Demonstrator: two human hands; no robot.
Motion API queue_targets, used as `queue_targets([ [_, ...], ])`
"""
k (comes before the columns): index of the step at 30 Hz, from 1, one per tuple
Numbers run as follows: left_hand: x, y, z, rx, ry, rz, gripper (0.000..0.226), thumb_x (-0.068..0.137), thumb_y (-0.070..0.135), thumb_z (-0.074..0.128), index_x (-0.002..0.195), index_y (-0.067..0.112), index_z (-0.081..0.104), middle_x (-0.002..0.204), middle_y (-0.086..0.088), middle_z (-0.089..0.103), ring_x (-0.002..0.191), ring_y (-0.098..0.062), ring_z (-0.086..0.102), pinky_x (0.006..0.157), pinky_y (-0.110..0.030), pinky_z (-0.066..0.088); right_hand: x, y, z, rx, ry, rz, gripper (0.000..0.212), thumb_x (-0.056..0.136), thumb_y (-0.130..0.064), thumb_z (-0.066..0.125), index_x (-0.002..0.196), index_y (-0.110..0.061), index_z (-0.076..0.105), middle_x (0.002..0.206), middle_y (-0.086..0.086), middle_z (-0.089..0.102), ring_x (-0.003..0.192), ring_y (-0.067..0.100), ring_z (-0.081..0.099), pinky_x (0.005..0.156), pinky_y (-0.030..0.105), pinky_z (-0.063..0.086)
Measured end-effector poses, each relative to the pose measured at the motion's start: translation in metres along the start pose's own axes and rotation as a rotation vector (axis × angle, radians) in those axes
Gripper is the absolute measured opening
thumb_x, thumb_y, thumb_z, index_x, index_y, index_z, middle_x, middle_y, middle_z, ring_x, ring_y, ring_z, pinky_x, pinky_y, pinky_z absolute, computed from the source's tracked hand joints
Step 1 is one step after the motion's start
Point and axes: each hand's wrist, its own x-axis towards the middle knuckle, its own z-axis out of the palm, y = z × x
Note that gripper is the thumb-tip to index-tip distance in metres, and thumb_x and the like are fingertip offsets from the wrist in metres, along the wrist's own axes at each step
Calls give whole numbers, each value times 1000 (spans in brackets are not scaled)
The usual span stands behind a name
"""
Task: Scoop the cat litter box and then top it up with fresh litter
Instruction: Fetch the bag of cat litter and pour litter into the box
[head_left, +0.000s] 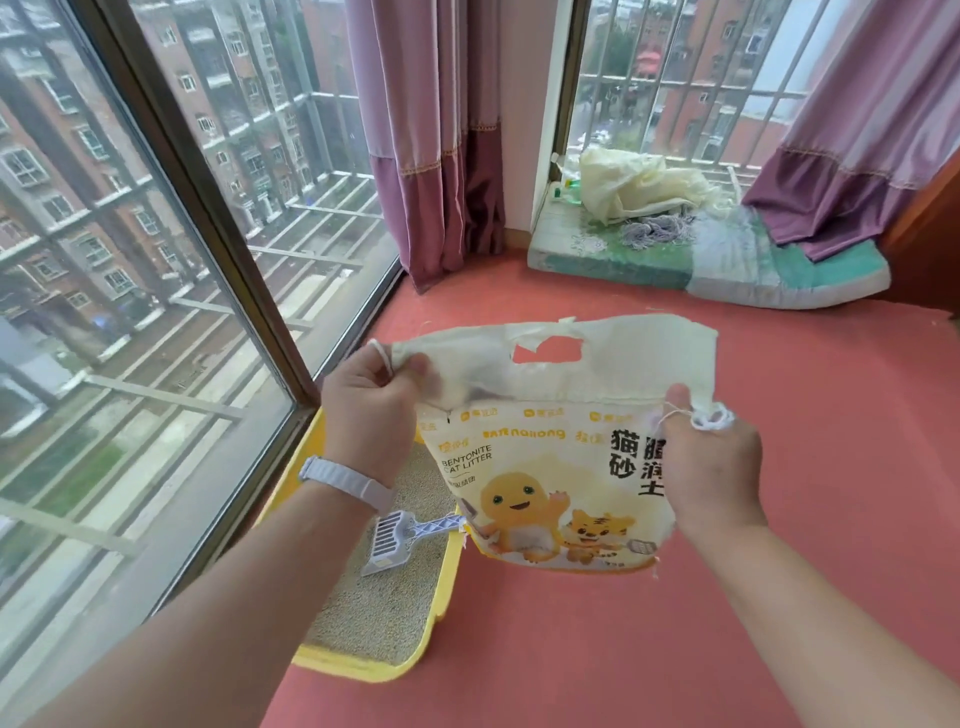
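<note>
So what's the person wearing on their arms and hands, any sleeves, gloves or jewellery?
Both forearms are bare, with no sleeves in view and no gloves. The left hand has a pale lavender-white ribbed wristband, like a watch strap, around its wrist. The right hand shows no band or ring; thin white string is looped around its fingertips.

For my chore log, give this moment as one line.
both hands gripping yellow bentonite litter bag top | grey scoop in yellow box

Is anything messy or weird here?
A bit. The scoop is left lying in the litter box, and loose string from the bag top is tangled around the right hand fingers. No litter spilled on the floor.
</note>
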Motion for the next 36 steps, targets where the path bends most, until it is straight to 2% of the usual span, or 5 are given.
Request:
queue_targets([
  [6, 13, 72, -9, 47, -6, -191, 25, 88, -2, 67, 68, 13, 67, 57, 9, 64, 55, -6, 56, 56, -20, 49, -16, -66, -20, -59, -66, 143, 27, 92, -4, 54, 68, -5, 43, 33, -21, 41, 34, 11, 20, 33, 20, 16],
  [14, 9, 188, -36, 116, -68, -318, 10, 82, -10, 69, 80, -11, 59, 55, 8, 57, 47, 4, 51, 49, -14, 45, -29, -168, -57, -210, -97, 287, 36, 91, -24, 61, 75, 6, 50, 60, 5, 38, 53, 20, 29, 50, 37, 34],
  [17, 7, 237, -40, 95, -63, -372, 11, 82, -15, 66, 81, -7, 58, 58, -3, 48, 41, 3, 48, 44, -13, 42, -36, -210, -75, -235, -130, 302, 29, 91, -22, 61, 79, 5, 55, 64, 4, 41, 55, 21, 30, 52, 36, 32],
  [22, 11, 298, -61, 159, -88, -413, 22, 83, -6, 71, 68, 5, 59, 47, 14, 53, 44, 0, 46, 45, -13, 40, -49, -280, -96, -282, -197, 316, 18, 86, -21, 60, 74, -8, 62, 60, -2, 43, 56, 21, 33, 53, 35, 34],
  [36, 36, 479, -126, -51, 14, -311, 18, 86, -4, 69, 75, 11, 69, 62, 5, 64, 60, -8, 56, 55, -17, 48, -109, -476, -104, -250, -221, 134, 32, 92, -15, 61, 66, 1, 50, 59, 0, 37, 58, 19, 30, 55, 32, 25],
])
